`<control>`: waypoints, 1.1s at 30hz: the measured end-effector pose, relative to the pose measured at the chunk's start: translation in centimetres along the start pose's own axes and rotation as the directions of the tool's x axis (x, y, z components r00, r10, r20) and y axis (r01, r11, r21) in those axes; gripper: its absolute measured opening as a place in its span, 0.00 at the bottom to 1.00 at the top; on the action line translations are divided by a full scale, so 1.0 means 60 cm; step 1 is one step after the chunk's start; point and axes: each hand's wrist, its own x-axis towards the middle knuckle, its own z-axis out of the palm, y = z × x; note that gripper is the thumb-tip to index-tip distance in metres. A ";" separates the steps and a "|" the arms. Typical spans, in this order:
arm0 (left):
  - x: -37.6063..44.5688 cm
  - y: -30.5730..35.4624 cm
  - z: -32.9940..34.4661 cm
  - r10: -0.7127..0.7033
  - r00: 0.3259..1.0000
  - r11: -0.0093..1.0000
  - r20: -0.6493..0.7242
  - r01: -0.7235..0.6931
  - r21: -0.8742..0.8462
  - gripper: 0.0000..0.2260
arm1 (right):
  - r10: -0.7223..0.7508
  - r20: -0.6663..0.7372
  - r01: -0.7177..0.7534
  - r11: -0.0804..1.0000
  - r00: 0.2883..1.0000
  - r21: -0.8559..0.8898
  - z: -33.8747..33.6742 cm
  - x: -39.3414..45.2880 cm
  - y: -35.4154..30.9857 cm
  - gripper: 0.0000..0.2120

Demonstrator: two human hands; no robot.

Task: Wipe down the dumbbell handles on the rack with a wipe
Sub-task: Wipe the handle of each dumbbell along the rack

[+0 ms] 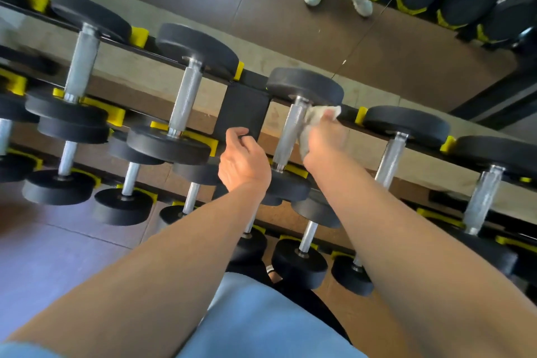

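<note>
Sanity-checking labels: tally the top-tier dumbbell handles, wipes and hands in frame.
Top-tier dumbbell handles: 5
Wipes: 1
Hands: 2
Total: 8

Wipe [315,122] against dumbbell handle [287,132] on rack [244,107], bracket just left.

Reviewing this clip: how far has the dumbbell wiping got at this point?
Done: no handle can be confirmed as finished; none looks visibly different from the others. In hand: the right hand presses the white wipe against one top-row dumbbell handle, while the left hand grips the black rack bracket. Left: neighbouring handles such as and, plus the lower rows.
</note>
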 end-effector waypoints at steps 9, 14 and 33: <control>0.002 0.000 -0.005 -0.021 0.999 1.000 0.042 0.020 0.004 0.12 | -0.086 0.294 0.275 0.664 0.952 -0.696 -0.042 -0.005 0.065 0.08; 0.005 -0.001 -0.008 -0.003 0.998 1.000 0.063 0.003 -0.007 0.11 | -0.164 -0.137 0.127 0.961 0.977 -0.244 -0.028 0.035 0.019 0.14; 0.009 -0.004 -0.007 0.000 0.995 0.999 0.101 -0.004 0.040 0.11 | -0.271 0.120 0.292 0.795 0.955 -0.531 0.021 -0.010 0.024 0.11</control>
